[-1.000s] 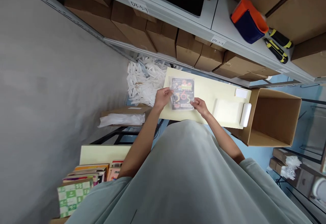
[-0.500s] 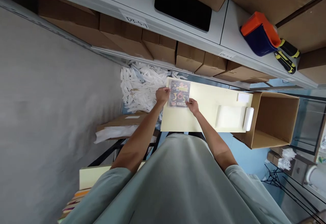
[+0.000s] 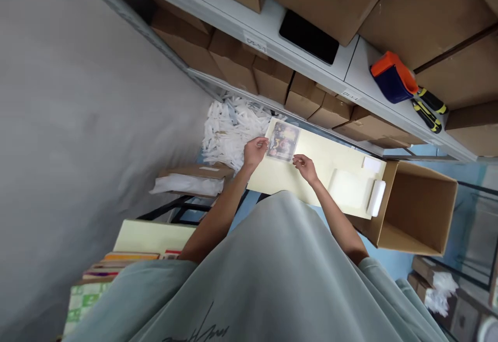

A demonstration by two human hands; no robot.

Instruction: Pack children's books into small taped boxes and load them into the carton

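A dark, colourful printed booklet in a clear plastic sleeve lies flat at the left end of a pale yellow table. Its cover print is blurred. My left hand is at the booklet's left edge, fingers curved and a little apart, with nothing visible gripped. Just off the lower right corner is my right hand, its fingers loosely spread and holding nothing. Whether the left fingertips touch the sleeve, I cannot tell.
White paper strips are heaped left of the table. A white pad and white roll lie at its right end, beside an open cardboard box. A shelf above bears boxes, a black phone and yellow-black cutters.
Both hands have loosened from the booklet's sleeve, and the right hand has come away from its corner. The booklet stays on the table. My view has tilted and shifted.
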